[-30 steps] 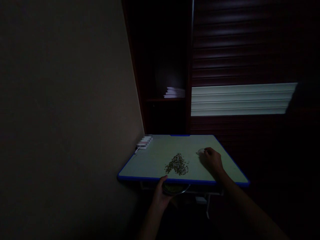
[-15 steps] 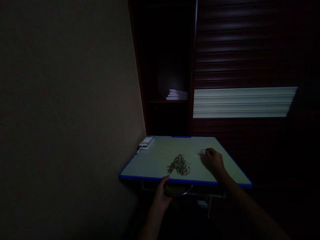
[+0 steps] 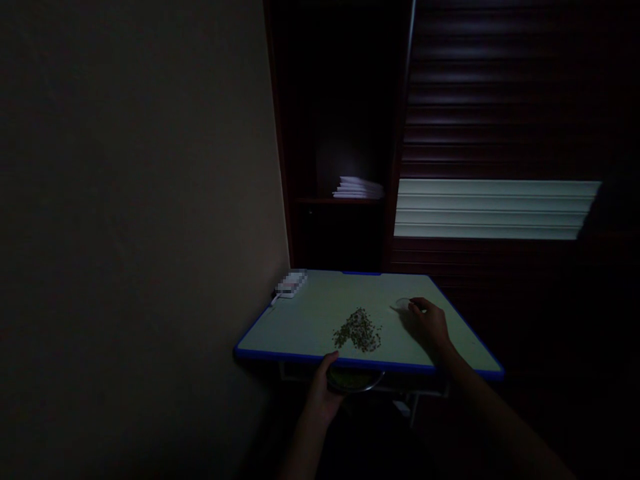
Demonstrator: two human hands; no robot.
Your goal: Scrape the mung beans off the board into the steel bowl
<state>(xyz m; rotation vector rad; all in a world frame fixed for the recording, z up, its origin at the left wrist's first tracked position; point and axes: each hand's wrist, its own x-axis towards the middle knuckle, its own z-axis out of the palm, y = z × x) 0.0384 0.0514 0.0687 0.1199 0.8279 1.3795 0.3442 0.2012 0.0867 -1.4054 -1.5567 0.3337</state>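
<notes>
Just below the table's near edge, my left hand (image 3: 324,395) grips the side of a round metal bowl (image 3: 369,387), its thumb up at the rim. Something greenish lies inside the bowl, too dark to make out. On the pale tabletop (image 3: 310,327) a loose pile of small dark bits (image 3: 358,329), like seeds or grains, spreads out in front of the bowl. My right hand (image 3: 431,323) is over the table's right half, fingers pinched on a small clear, see-through piece (image 3: 403,304). Its exact kind is not clear. The piece is apart from the pile.
A white box-like item (image 3: 291,283), partly blurred out, sits at the table's far left corner by the wall (image 3: 150,200). Behind the table stands a dark cabinet with white folded stacks (image 3: 357,188) on a shelf. The room is dim.
The view has shifted slightly. My right hand has tilted the clear piece a little; my left hand keeps the bowl in the same place, and the pile looks the same.
</notes>
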